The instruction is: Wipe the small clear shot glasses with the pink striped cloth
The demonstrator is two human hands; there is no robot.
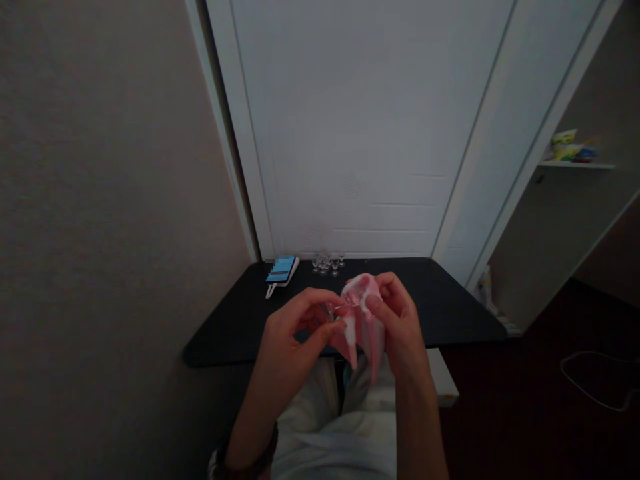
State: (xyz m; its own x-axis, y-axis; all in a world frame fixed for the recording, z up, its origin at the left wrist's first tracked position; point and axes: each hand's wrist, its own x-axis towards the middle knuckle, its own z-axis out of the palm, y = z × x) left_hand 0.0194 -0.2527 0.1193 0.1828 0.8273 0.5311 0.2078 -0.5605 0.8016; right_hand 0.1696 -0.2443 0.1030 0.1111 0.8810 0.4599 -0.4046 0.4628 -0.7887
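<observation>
Above the near edge of the dark table (235,327), my two hands are close together. A pink and white cloth (367,320) hangs in folds from my right hand (397,317), whose thumb and fingers are closed on it. My left hand (295,330) pinches a small clear glass (329,311) at the cloth's left side. Fingers and cloth hide most of this glass. Several small stemmed glasses (325,265) stand grouped at the back of the table.
A phone (281,269) lies on a white object with a short white cable (271,291), back left. White door panels (350,133) rise behind the table, with a wall (110,200) on the left. A white box-like object (443,377) sits below the table's right front.
</observation>
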